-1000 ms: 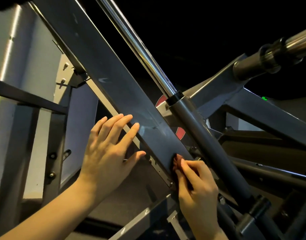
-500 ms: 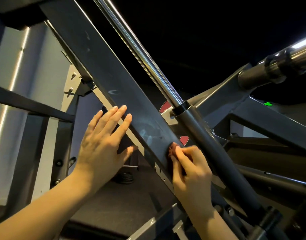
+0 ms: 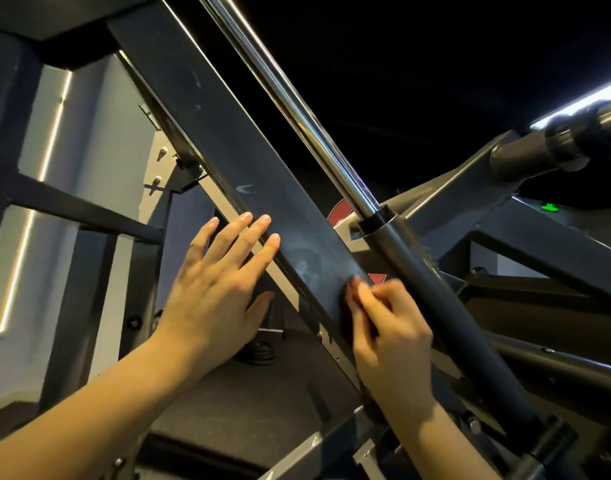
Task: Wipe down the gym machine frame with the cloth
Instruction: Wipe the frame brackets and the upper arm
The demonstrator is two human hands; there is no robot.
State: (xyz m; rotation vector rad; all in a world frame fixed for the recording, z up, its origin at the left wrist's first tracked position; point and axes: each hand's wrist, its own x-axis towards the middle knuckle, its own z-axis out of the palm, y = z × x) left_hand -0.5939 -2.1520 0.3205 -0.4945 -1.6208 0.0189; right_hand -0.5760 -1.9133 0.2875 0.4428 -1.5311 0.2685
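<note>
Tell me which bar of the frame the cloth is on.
The wide flat dark beam slanting down the middle: the right hand holds the reddish cloth against it. The shiny round rod beside it has none.

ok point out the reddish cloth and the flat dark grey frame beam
reddish cloth (image 3: 351, 293): head view, its exposed upper edge
flat dark grey frame beam (image 3: 255, 174): head view, bare upper face

The slanted beam (image 3: 235, 157) is dark grey, marked with pale cloudy smudges and a white scratch. The rod (image 3: 280, 88) is shiny silver and its sleeve (image 3: 411, 271) is black. The cloth (image 3: 352, 289) is dull red, the disc (image 3: 337, 211) red, and the small light (image 3: 549, 207) green.
</note>
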